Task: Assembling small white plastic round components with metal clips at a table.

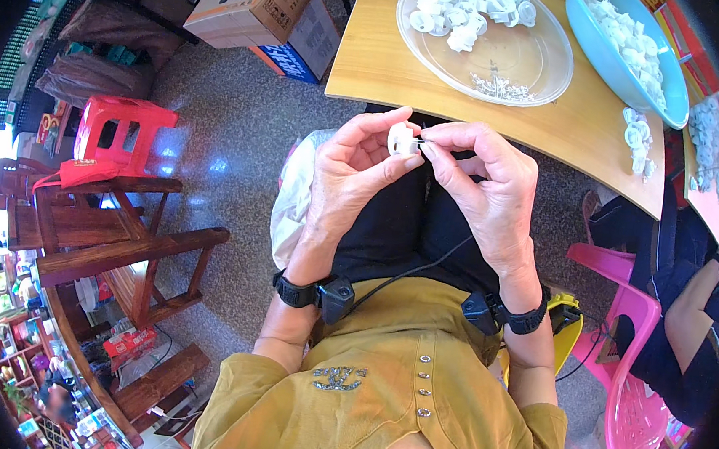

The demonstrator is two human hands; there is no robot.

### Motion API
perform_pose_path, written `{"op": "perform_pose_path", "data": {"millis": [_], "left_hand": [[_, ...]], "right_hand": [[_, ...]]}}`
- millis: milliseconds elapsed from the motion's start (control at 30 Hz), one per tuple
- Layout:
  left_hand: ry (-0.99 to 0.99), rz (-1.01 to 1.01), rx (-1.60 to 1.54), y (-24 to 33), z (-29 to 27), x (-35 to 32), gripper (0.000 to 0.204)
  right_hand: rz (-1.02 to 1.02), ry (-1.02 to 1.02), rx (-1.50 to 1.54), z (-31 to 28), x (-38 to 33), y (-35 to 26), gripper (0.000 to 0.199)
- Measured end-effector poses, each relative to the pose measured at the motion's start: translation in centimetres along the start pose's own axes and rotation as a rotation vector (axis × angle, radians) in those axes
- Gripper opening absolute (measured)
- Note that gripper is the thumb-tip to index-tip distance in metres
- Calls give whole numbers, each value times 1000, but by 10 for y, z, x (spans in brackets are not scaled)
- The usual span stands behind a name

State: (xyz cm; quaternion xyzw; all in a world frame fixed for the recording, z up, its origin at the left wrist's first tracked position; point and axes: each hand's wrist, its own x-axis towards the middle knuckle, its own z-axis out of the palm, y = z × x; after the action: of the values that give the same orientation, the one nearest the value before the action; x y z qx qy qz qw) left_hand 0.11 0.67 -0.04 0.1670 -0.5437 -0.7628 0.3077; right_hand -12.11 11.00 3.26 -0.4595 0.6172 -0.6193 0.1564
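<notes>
Above my lap, my left hand (349,163) is closed on a small round white plastic part (400,139), gripped between thumb and fingers. My right hand (490,180) pinches a thin metal pin (419,144) against the right side of that part. How deep the pin sits cannot be made out. Just beyond both hands, a round clear plastic tray (550,54) lies on the wooden table (363,56). A heap of similar white parts (457,8) fills its far side, and small metal pins (503,88) lie in a pile near its front rim.
A light blue basin (674,112) full of white parts stands at the table's right, with several loose white parts (636,141) beside it. Another person (690,310) sits at the right, by a pink chair (634,330). A red stool (113,133) and wooden chair (121,248) are on the left.
</notes>
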Motion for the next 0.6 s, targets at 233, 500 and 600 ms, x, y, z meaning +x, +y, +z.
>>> {"op": "perform_pose_path", "data": {"millis": [233,500,600], "left_hand": [[-17,19,53,5,1,-1,45],[-28,27,-40,3,9,0,47],[-32,14,-24,3,10,1,49]], "right_hand": [[203,-42,222,-6,-2,5,9],[99,-38,132,-5,-3,10,9],[168,-53,184,-9,-6,11,9]]}}
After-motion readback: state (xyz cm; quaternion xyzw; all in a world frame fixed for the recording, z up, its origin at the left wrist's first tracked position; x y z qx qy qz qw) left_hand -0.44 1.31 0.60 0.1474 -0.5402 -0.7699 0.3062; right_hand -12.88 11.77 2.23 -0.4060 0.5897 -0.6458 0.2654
